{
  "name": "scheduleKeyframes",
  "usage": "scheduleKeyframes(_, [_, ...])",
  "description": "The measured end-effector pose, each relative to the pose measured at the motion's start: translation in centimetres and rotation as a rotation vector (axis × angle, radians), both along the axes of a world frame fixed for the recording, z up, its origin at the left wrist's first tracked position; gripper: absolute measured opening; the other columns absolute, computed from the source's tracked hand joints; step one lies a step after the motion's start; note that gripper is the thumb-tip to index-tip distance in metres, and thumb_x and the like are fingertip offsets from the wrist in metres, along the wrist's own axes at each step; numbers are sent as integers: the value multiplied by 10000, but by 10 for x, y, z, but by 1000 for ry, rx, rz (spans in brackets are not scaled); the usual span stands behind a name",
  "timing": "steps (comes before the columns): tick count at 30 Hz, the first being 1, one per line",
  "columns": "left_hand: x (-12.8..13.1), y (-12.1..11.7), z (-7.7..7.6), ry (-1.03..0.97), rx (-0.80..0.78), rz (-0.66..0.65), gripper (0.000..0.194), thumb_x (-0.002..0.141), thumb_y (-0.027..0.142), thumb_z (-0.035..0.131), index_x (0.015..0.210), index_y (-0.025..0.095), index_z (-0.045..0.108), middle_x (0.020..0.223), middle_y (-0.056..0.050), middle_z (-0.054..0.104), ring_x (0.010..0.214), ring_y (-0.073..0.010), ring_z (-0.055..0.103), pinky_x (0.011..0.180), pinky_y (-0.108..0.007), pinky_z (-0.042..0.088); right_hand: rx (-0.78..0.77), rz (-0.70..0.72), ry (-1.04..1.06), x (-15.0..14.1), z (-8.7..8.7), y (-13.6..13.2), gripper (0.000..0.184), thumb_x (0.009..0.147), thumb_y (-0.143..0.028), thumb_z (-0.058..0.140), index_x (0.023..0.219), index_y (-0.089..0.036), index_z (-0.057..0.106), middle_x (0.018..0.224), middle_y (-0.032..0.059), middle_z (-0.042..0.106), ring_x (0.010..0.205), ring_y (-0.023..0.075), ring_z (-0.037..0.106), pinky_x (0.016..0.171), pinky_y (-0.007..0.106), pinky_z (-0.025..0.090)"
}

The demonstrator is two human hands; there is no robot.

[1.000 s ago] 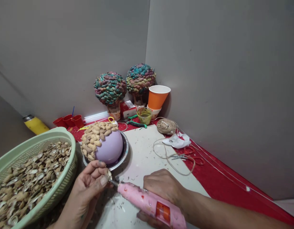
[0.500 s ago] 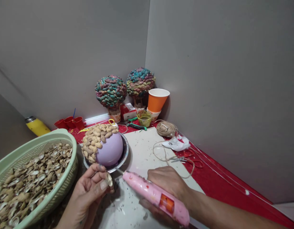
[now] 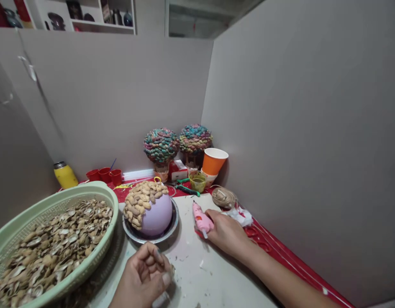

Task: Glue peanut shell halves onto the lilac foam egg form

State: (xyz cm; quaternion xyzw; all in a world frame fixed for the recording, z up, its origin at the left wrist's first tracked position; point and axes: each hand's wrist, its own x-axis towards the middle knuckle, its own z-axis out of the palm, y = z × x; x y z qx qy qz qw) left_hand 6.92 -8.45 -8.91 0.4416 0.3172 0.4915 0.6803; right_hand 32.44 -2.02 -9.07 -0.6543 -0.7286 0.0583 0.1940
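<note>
My right hand is closed round a pink hot glue gun at the right side of the white board, its nozzle pointing away from me. My left hand is low in front, thumb and fingers pinched on a peanut shell half, of which only an edge shows. Just beyond it a purple balloon sits in a metal bowl. Peanut shells cover the balloon's top and left side; its right front is bare.
At left stands a green basket of loose shells. Two coloured peanut-covered trees, an orange cup, green-handled pliers and red cups are at the back. A twine roll and red scissors lie right.
The glue gun has moved away from my left hand, forward and right, to the board's right side. My left hand has turned, hiding most of the shell. The view has tilted up.
</note>
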Motion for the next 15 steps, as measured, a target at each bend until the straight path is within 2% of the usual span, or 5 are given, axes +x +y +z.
scheduleKeyframes(4, [1, -3, -2, -2, 59, 1, 372, 637, 334, 862, 748, 176, 544, 698, 13, 603, 640, -103, 508, 610, -226, 368, -51, 45, -39, -2, 1, -4, 145, 754, -294, 634, 843, -179, 625, 846, 77, 692, 757, 242, 628, 600, 290, 337])
scheduleKeyframes(9, [2, -3, -1, 3, 77, -20, 335, 587, 156, 838, 720, 183, 532, 693, 6, 629, 649, -122, 540, 617, -235, 389, -103, 124, -50, 6, 21, -14, 341, 699, -355, 716, 992, -184, 686, 934, 90, 718, 837, 273, 665, 682, 323, 455])
scheduleKeyframes(12, [3, -3, -2, -8, 72, -22, 320, 579, 110, 815, 719, 183, 537, 699, 1, 649, 647, -120, 552, 611, -230, 395, -87, 145, -22, 6, 40, -16, 363, 798, -416, 649, 1074, -183, 672, 1004, 103, 714, 867, 269, 669, 721, 348, 491])
scheduleKeyframes(15, [4, -3, -6, -27, 46, -29, 344, 562, 122, 841, 713, 183, 539, 693, -5, 658, 643, -117, 564, 609, -225, 401, -25, 229, 64, -7, 61, -10, 379, 905, -483, 533, 1165, -223, 623, 1138, 81, 676, 976, 240, 640, 800, 349, 502])
